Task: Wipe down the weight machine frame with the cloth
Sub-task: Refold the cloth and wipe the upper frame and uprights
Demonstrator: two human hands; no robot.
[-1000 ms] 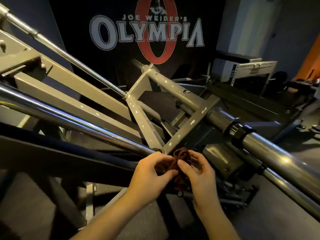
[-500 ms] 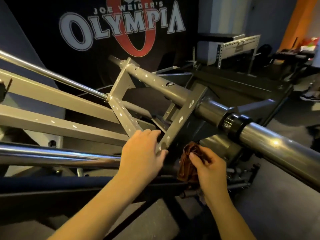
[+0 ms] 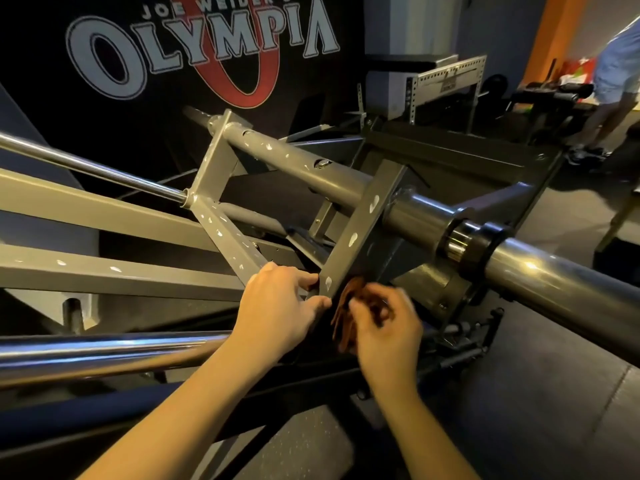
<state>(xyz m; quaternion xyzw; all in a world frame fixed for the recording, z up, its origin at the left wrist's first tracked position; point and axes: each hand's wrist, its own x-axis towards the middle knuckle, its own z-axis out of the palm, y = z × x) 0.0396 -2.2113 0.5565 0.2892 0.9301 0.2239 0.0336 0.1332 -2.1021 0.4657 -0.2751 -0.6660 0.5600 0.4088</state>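
Brown cloth [image 3: 343,315] in curled right hand [image 3: 388,336]

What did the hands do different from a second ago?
The left hand let go of the cloth and took hold of the lower end of the grey frame bar. The right hand kept the cloth and now holds it alone, just right of that bar. The shiny bar stayed put.

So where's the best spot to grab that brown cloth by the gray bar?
Pinch the cloth at its bunched upper part, coming from the right, as the right hand does. It hangs limp beside the right edge of the grey bar, and the left hand holds the bar's lower end from the left.
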